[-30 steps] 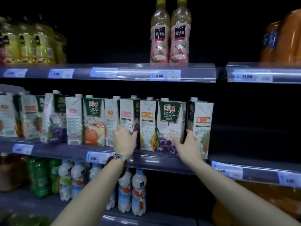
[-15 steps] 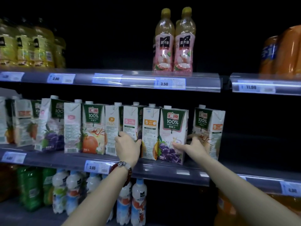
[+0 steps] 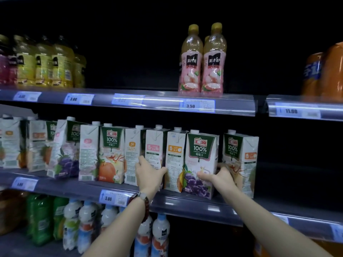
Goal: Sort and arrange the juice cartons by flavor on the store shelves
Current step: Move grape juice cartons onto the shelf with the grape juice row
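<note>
Dim aisle; we see black behind the stock. Glare streaks along the upper shelf rail [image 3: 167,101]. Yellow bottles [image 3: 46,62] at left read soft and blurred. Wide-angle bend toward the edges; carton fronts stay legible.

Two pink-labelled bottles [image 3: 203,60] are standing at the top shelf's front edge, with yellow bottles [image 3: 50,62] sitting toward its left end. Orange bottles [image 3: 326,71] are showing at far right. Green bottles [image 3: 44,217] and white bottles [image 3: 87,225] are standing on the bottom shelf.
</note>
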